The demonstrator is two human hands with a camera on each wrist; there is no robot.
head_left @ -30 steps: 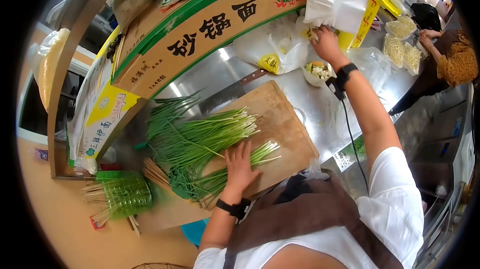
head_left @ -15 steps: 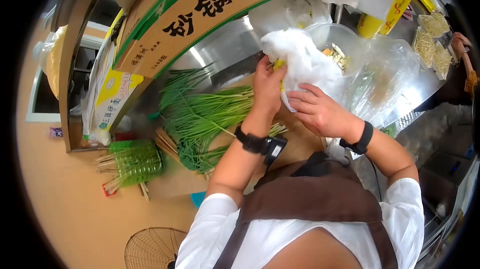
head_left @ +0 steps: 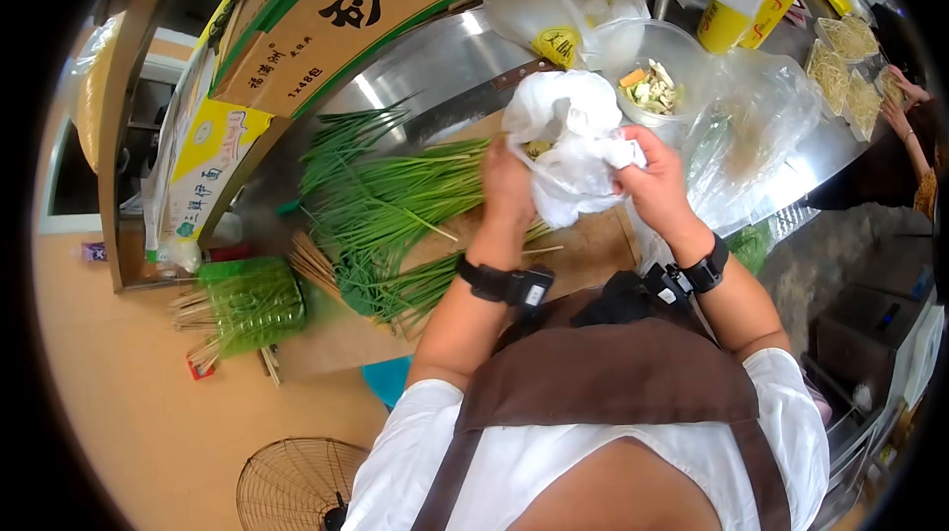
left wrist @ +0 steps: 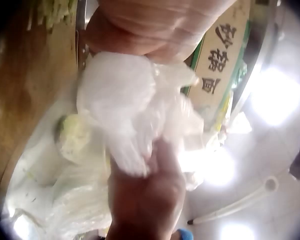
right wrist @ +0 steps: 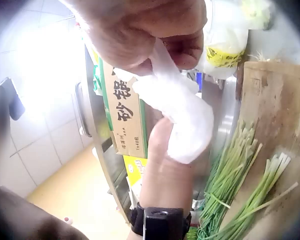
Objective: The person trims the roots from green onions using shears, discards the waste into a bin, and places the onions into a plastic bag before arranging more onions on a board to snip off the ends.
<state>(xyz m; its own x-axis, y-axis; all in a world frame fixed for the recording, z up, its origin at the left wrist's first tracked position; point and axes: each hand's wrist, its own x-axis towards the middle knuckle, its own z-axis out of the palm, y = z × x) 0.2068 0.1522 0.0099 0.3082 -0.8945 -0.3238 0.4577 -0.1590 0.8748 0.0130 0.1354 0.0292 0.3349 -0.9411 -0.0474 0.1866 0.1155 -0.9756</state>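
Observation:
A crumpled white plastic bag (head_left: pixel 573 116) is held up over the cutting board (head_left: pixel 608 249) between both hands. My left hand (head_left: pixel 506 180) grips its left side, fingers partly hidden by the plastic. On the other side, my right hand (head_left: pixel 657 185) pinches the bag's edge, and the right wrist view shows plastic bunched between thumb and fingers. Green onions (head_left: pixel 425 185) lie across the board to the left, white ends toward the hands. Behind the bag, a translucent bowl (head_left: pixel 684 48) contains chopped vegetables (head_left: pixel 654 91).
A cleaver handle (head_left: pixel 521 73) shows behind the board. A large carton (head_left: pixel 297 46) lines the back. Clear plastic (head_left: pixel 756 135) spreads at right, near trays of pale strands (head_left: pixel 848 42) and another person's hands (head_left: pixel 902 101). Green-wrapped skewers (head_left: pixel 247 304) lie at left.
My right hand has come back from the hanging white bags at the rear, bringing one bag over the board. My left hand has left the green onions and taken hold of it.

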